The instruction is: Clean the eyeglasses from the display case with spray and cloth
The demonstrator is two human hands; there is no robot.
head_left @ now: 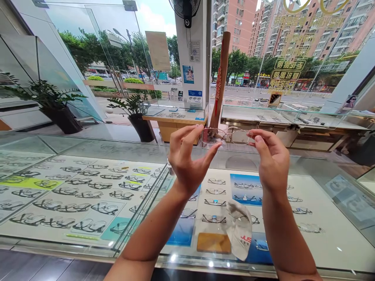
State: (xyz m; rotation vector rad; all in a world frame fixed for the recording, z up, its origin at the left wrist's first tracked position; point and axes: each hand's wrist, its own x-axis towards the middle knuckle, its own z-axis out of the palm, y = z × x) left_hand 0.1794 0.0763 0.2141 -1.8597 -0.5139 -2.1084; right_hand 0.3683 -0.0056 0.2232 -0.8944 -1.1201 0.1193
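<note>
A pair of thin-rimmed eyeglasses (pixel 227 137) is held up level above the glass counter, its clear lenses facing the street windows. My left hand (pixel 187 156) has its index finger at the left rim and its thumb under the lens near the bridge. On the other side my right hand (pixel 272 156) pinches the right end of the frame between thumb and fingers. The temples are hard to make out. Below on the counter lie a crumpled pale cloth item (pixel 238 230) with red letters and a brown rectangular pad (pixel 213 242).
Rows of spectacle frames (pixel 84 181) fill the glass display counter (pixel 88 244) under my arms. Beyond it stand potted plants (pixel 142 127), a wooden post (pixel 221 74), a smaller display case (pixel 172 117) and another along the window (pixel 293 117). A fan (pixel 186 11) hangs on the pillar.
</note>
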